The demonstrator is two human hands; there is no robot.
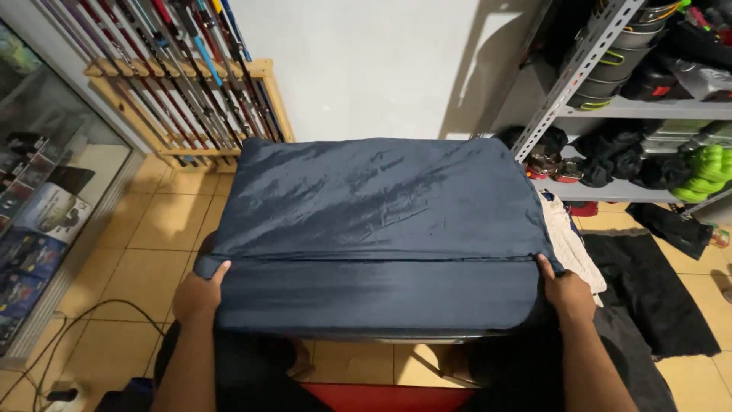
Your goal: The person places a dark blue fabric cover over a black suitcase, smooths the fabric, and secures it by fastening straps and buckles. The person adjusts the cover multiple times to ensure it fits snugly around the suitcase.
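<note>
Dark navy padded cloth (381, 221), slick sheen, likely a sleeping bag or quilted mat. Spread flat and wide, roughly rectangular, corners rounded. Far edge lies near the white wall; near edge hangs just above the tiled floor. A straight fold line or seam runs across its width close to the near end, the strip below it smoother, the larger panel above it creased with shallow wrinkles catching light.

printed grey-white box (52, 214) in glass cabinet at left, dark blue boxes (23, 263) below it, small dark packages (23, 149) above
</note>
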